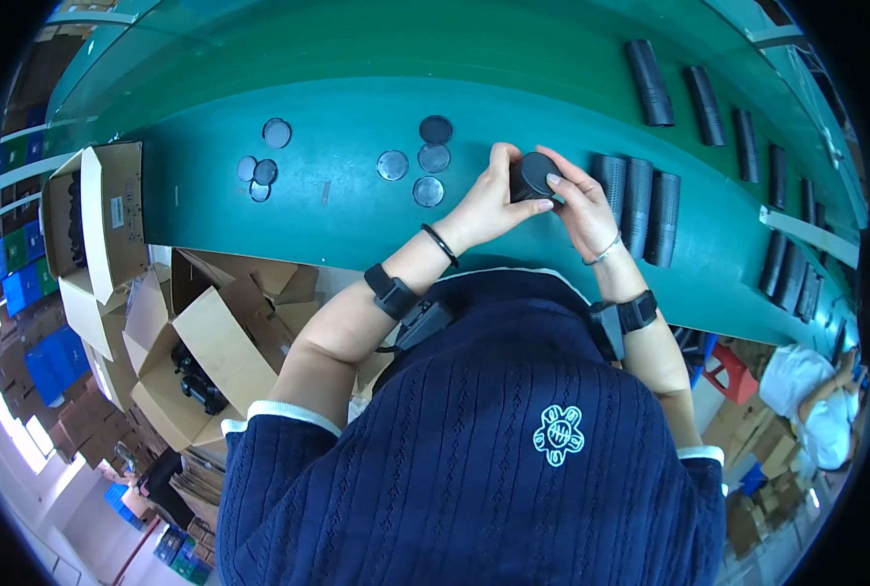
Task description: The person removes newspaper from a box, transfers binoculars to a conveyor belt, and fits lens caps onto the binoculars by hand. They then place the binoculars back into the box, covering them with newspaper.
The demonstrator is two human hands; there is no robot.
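Observation:
Both my hands are together over the green bench, closed round a short-looking black cylinder, seen end-on, with a round black cap on its upper end. My left hand grips its left side. My right hand pinches it at the cap's right rim, the thumb lying on the cap. How far the cylinder reaches below the cap is hidden. Just right of my right hand lie several black ribbed tubes side by side. Left of my left hand are several loose round black caps, with another cluster of caps farther left.
More black tubes lie on the far green strip and to the right. An open cardboard box with black parts stands at the bench's left end. Below it are open cartons. A red stool is at the lower right.

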